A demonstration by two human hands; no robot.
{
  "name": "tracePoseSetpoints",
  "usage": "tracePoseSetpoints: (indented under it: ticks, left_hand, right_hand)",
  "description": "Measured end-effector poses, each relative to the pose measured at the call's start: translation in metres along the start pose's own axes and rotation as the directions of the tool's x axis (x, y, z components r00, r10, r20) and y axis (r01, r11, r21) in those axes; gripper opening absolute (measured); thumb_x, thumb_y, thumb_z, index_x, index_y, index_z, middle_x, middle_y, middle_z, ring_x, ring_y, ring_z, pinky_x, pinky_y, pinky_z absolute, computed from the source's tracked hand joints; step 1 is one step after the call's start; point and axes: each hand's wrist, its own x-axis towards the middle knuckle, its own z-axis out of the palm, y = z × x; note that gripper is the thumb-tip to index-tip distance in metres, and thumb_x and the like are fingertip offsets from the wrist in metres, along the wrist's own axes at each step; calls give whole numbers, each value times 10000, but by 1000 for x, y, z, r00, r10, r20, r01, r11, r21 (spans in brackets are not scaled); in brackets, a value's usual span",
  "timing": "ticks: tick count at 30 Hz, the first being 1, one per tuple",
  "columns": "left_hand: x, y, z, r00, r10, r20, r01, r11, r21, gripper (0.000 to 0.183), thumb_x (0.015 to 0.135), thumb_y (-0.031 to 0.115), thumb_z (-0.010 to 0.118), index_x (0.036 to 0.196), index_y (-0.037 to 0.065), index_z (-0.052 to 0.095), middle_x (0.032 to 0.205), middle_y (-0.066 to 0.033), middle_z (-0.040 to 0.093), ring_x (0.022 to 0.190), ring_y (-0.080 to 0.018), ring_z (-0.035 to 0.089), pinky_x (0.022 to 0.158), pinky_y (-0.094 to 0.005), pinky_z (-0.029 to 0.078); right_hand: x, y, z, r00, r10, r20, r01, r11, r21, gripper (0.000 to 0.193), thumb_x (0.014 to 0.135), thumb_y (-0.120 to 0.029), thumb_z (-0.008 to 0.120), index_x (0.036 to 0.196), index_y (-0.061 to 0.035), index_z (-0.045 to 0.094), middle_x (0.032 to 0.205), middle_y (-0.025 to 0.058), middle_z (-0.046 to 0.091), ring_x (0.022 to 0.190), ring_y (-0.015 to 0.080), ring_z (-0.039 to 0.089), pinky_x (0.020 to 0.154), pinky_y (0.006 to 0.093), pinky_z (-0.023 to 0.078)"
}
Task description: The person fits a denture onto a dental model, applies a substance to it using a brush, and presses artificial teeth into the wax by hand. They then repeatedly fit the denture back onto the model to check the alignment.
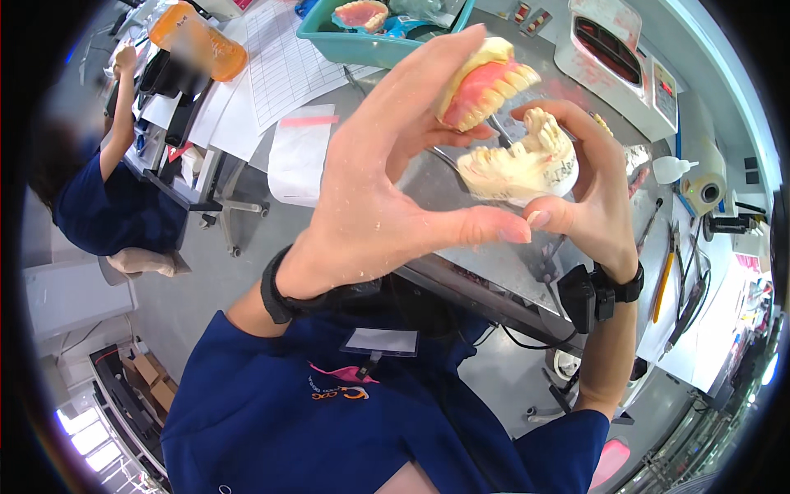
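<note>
Between my hands are two plaster dental casts, held apart from each other. My left hand has its fingers bent around the upper cast, which carries a pink wax base and a row of cream teeth facing down to the right. Its thumb stretches below the other cast, its tip close to my right thumb. My right hand curls its fingers and thumb around the cream lower cast, which has handwriting on its side. The left fingertips are partly hidden behind the upper cast.
Beyond my hands, a teal tray holds another pink denture piece. A white device with a dark red well stands back right. Yellow-handled pliers and other hand tools lie at right, near a white squeeze bottle. A co-worker sits at left.
</note>
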Motion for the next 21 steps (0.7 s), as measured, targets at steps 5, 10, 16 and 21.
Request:
tracePoseSetpoints:
  ticks: [5, 10, 16, 21]
  left_hand:
    - [7, 12, -6, 990, 120, 79, -136, 963, 232, 923, 550, 253, 916, 1351, 55, 502, 1368, -173, 480, 1204, -264, 534, 923, -345, 500]
    - [10, 20, -7, 973, 216, 83, -231, 928, 294, 799, 571, 111, 879, 1298, 53, 552, 1360, -153, 507, 1175, -272, 563, 959, -362, 483]
    - [10, 19, -9, 939, 333, 86, -341, 871, 354, 683, 570, 48, 821, 1221, 112, 625, 1268, -132, 581, 1097, -309, 602, 909, -357, 499]
    - [13, 22, -7, 947, 278, 159, -317, 884, 343, 651, 586, 19, 799, 1209, 97, 625, 1248, -121, 593, 1081, -319, 606, 891, -355, 501]
  right_hand:
    - [-5, -6, 13, 999, 47, -7, -44, 978, 202, 768, 627, -268, 905, 1210, 39, 510, 1098, 96, 588, 987, 171, 621, 888, 309, 493]
    - [-6, -10, 17, 1000, 17, 4, -17, 976, 218, 770, 646, -256, 895, 1230, 37, 489, 1102, 97, 578, 1006, 189, 618, 900, 319, 495]
    - [-5, -10, 21, 1000, -28, 10, 26, 978, 207, 732, 662, -234, 882, 1216, 41, 491, 1125, 97, 576, 1035, 187, 608, 921, 325, 488]
    - [-15, -14, 22, 999, 20, -39, -16, 995, 96, 701, 656, -201, 877, 1196, 45, 503, 1103, 98, 601, 1052, 201, 605, 954, 340, 462]
